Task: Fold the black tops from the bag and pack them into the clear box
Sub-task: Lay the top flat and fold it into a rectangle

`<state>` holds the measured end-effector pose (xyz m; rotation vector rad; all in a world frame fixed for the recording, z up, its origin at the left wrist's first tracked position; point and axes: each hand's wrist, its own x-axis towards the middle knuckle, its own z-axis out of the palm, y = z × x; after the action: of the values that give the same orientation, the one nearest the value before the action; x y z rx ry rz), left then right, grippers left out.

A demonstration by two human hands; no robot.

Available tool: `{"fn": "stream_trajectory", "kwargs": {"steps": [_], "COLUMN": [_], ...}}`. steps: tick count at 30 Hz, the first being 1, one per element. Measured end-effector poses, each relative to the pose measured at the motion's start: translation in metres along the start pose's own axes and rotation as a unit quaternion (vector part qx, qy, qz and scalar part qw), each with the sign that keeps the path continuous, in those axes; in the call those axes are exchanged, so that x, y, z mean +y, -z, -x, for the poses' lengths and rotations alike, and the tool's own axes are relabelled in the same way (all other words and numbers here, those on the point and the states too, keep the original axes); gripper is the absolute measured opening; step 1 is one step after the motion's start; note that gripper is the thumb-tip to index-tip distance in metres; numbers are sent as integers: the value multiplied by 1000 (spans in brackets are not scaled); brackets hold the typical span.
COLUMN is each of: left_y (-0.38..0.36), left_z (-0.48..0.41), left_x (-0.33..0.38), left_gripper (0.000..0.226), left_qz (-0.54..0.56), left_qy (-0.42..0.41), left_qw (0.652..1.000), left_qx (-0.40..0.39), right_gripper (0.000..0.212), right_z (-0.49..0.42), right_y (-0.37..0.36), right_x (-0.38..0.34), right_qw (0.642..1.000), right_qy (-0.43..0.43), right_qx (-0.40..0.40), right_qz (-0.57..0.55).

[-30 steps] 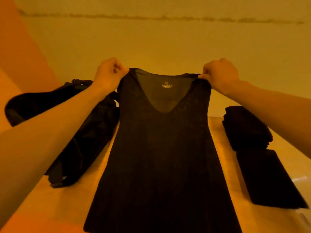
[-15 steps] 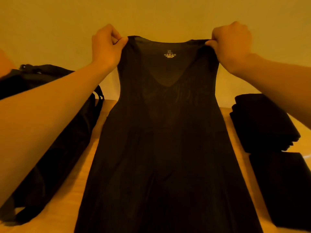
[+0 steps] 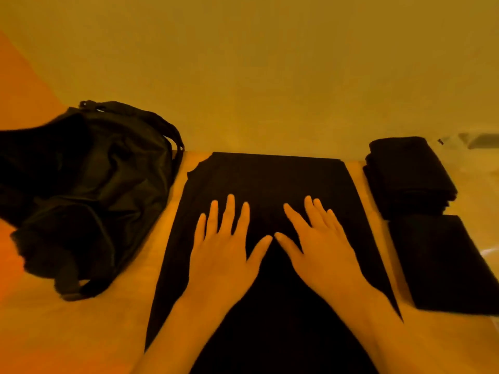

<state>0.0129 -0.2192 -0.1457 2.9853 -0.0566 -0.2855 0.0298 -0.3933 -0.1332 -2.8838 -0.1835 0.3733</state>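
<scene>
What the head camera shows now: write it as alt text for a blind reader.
The left hand and right hand press flat, fingers spread, on a black top laid on the table. A black bag lies to its left, two folded black stacks to its right.

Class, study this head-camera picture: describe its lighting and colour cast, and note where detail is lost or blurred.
Head view, the only one: a strong orange-yellow cast tints everything; the black top under the left hand and right hand reads as a flat dark shape, texture lost; the bag is soft and smeared at its left; the folded tops at right merge into featureless black.
</scene>
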Motion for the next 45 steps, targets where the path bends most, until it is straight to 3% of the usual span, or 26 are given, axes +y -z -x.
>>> {"fn": "stream_trajectory", "kwargs": {"steps": [8,11,13,14,16,18,20,24,25,31,34,36,39,41,43,45], "left_y": [-36,-38,-46,-50,-56,-56,-59,-66,-67,-70,-70,-71,-73,-71,-70,-71], "left_z": [45,87,125,145,177,198,207,204,202,209,214,216,215,214,212,210], "left_x": [-10,-15,-23,-28,-37,-38,-40,-45,-46,-55,-63,-67,-74,-75,-76,-80], "left_gripper": [96,90,81,75,59,34,9,12,9,13,8,6,20,37,24,17], "left_qz": [19,50,136,209,385,509,565,717,727,690,671,682,734,717,678,670], "left_qy": [18,8,38,74,164,231,258,266,264,258,220,186,158,157,159,166], "left_qw": [996,986,964,940,857,766,721,611,603,664,694,691,642,666,704,704], "left_qx": [82,156,225,258,301,317,308,206,197,130,139,152,156,134,140,168], "right_gripper": [69,63,53,42,11,20,31,29,30,22,26,26,19,19,27,36], "right_z": [52,82,122,144,183,205,218,232,233,233,236,237,240,244,247,250], "right_y": [-48,-43,-47,-51,-56,-53,-45,-48,-52,-56,-63,-67,-66,-63,-60,-57], "right_x": [-6,2,14,21,38,55,66,75,76,75,74,74,74,74,75,76], "right_qw": [998,985,961,944,909,857,800,784,787,812,877,913,903,885,870,843], "right_qy": [-7,45,36,15,-54,-126,-191,-248,-251,-236,-209,-186,-165,-168,-171,-189], "right_qx": [66,145,223,262,301,285,241,192,193,163,159,169,196,216,215,180], "right_qz": [9,-78,-158,-200,-284,-410,-515,-535,-529,-509,-402,-322,-343,-377,-409,-470]}}
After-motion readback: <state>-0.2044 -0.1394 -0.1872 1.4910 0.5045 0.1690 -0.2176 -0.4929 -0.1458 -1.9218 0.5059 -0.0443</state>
